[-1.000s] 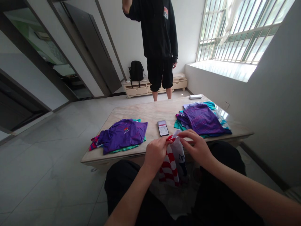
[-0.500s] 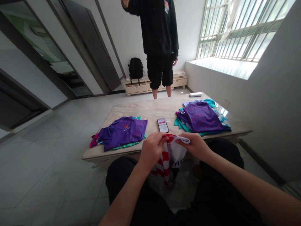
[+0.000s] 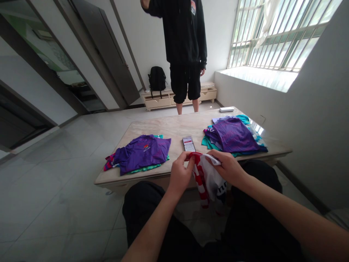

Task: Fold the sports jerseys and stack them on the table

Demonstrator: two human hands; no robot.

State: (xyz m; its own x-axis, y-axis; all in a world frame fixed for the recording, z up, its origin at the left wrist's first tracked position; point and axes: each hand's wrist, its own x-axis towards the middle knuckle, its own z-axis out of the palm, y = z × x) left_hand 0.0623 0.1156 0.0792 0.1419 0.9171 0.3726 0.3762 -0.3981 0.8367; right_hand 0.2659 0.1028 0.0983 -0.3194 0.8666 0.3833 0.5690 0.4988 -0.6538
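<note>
Between my knees hangs a red-and-white jersey point(image 3: 211, 174) with dark lettering low on its white part. My left hand point(image 3: 181, 173) is closed on its red top edge. At the white edge, my right hand point(image 3: 229, 168) pinches the same jersey, a little to the right. The cloth drops below both hands in loose folds, and its lower end is in shadow. Just beyond my fingers a phone point(image 3: 188, 144) with a lit screen lies on the low table point(image 3: 163, 122).
Folded purple and teal shirts point(image 3: 144, 153) lie at the table's left. A second shirt pile point(image 3: 236, 134) is at the right, with a white box-like object point(image 3: 227, 109) behind it. A person in black point(image 3: 185, 36) stands beyond the table, near a black backpack point(image 3: 157, 79) on a low cabinet point(image 3: 158, 103).
The jersey's hanging part has swung to the right and spread a little. My left hand has shifted slightly right and turned, still holding the edge. The piles have not moved.
</note>
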